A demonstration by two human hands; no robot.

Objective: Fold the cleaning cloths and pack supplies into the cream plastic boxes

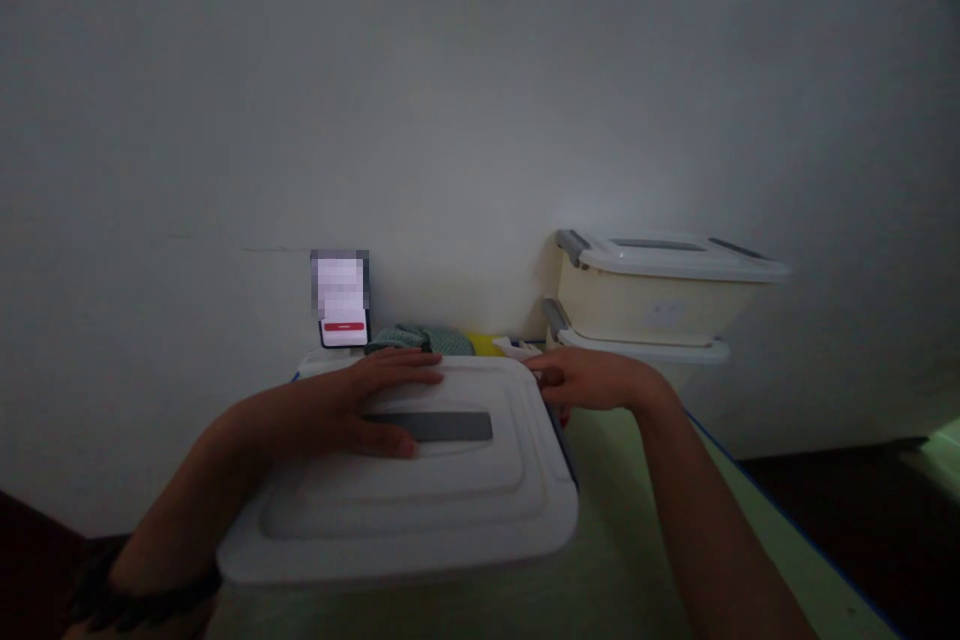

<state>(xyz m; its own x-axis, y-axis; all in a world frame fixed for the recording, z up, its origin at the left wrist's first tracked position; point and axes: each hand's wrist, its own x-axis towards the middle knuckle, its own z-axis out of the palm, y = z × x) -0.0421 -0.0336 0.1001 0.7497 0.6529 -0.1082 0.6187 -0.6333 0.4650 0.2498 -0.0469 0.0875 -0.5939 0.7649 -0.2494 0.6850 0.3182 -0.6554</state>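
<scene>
In the head view a white plastic storage box lid (450,520) with a grey handle strip (454,427) fills the lower middle. My left hand (375,400) lies flat across the lid's left part, fingers stretched over it and the thumb on the strip. At the lid's right side, by a dark grey side latch (559,435), my right hand (592,380) has its fingers bent against the edge. Those fingertips are partly hidden, so I cannot make out exactly what they grip. The box under the lid is mostly out of sight.
Two lidded cream storage boxes (645,305) stand stacked at the back right by the wall (465,120). A lit phone (343,300) leans upright at the back left. Patterned grey-green cloth (442,340) and a yellow item (484,345) lie behind the lid on the green table (630,520).
</scene>
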